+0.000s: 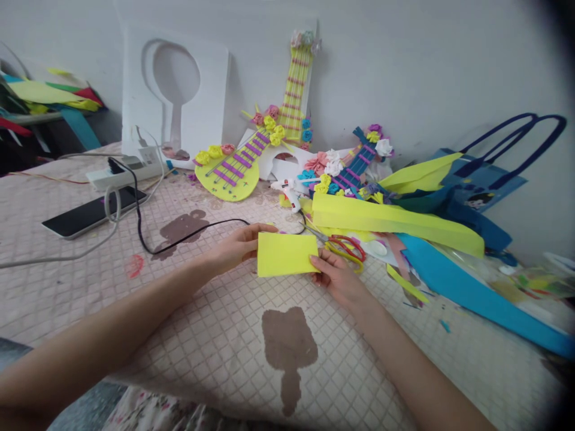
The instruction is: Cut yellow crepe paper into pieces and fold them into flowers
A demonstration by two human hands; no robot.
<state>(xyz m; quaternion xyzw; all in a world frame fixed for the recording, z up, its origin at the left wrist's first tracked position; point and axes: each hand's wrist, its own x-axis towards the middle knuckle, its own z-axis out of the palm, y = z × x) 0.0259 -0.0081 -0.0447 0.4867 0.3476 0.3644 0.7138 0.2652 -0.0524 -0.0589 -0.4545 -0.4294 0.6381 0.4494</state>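
A bright yellow rectangular piece of paper (286, 254), seemingly in layers, is held up just above the table. My left hand (245, 242) grips its left edge, with some fingers hidden behind it. At the lower right corner, my right hand (335, 272) pinches it, thumb in front and fingers behind. Right behind the paper lie scissors with red and yellow handles (348, 246), partly overlapped by other pieces. A white hot glue gun (290, 193) rests farther back, its cord running toward my hands.
Decorated paper guitars (233, 173) lean by the wall beside a white foam board (215, 96) with a cut-out. A phone (90, 212) and a power strip (128, 170) with cables lie left. Yellow sheets (395, 218), a blue strip (476, 293) and a blue bag (485, 179) crowd the right.
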